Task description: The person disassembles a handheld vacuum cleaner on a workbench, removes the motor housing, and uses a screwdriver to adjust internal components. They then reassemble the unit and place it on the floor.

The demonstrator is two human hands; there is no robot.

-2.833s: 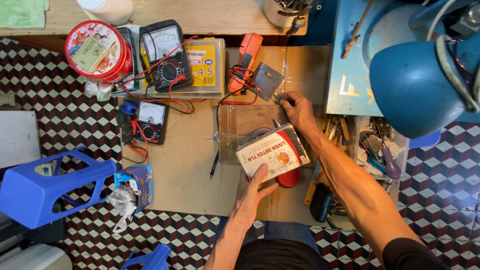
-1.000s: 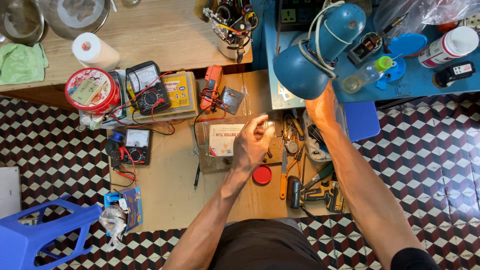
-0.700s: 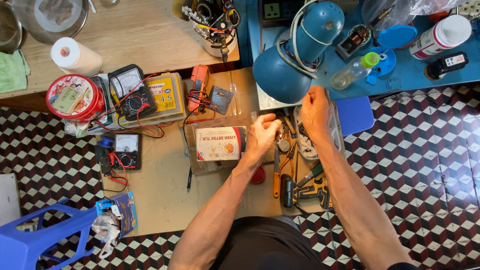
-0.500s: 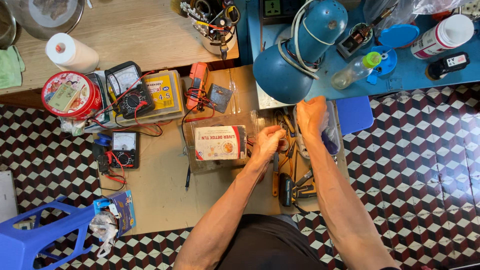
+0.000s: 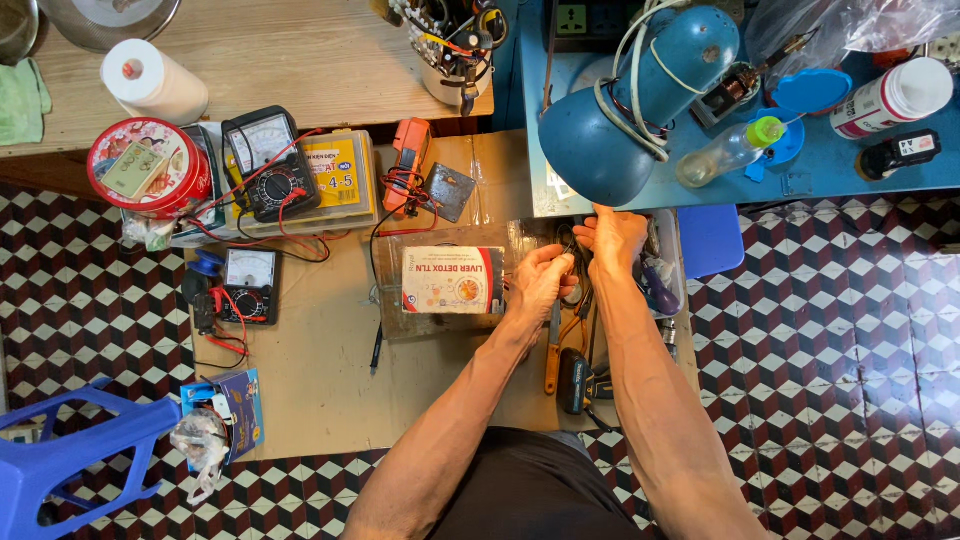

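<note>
Nearest the camera, two bare forearms run up from the lap to a low tabletop (image 5: 320, 400) covered in brown card. Just past the elbows a black-and-yellow tool (image 5: 573, 380) and an orange-handled screwdriver (image 5: 551, 360) lie on the card, touched by neither hand.

The left hand (image 5: 540, 285) sits at the right edge of a clear plastic box (image 5: 440, 325); its fingers are curled together, pinched on what looks like a thin dark wire (image 5: 572, 262), though the piece is too small to be sure. The right hand (image 5: 615, 238) is just beside it, almost touching, fingers bent down toward the same spot, and whether they grip anything I cannot tell.

The work seems to be in its middle: the hands are busy at one small point with nothing set apart as finished, and both tools lie unused.

The box is see-through and shallow, with a white and orange carton (image 5: 453, 280) lying flat on it (label side up).

Farther left are two multimeters, one small (image 5: 248, 285) and one larger (image 5: 272, 165) with red leads, and a round red tin (image 5: 150, 165). Beyond the hands hangs a blue desk lamp (image 5: 630, 100), its shade close above the right hand, and behind it is a blue shelf (image 5: 850, 160) with a bottle and a white can.
</note>
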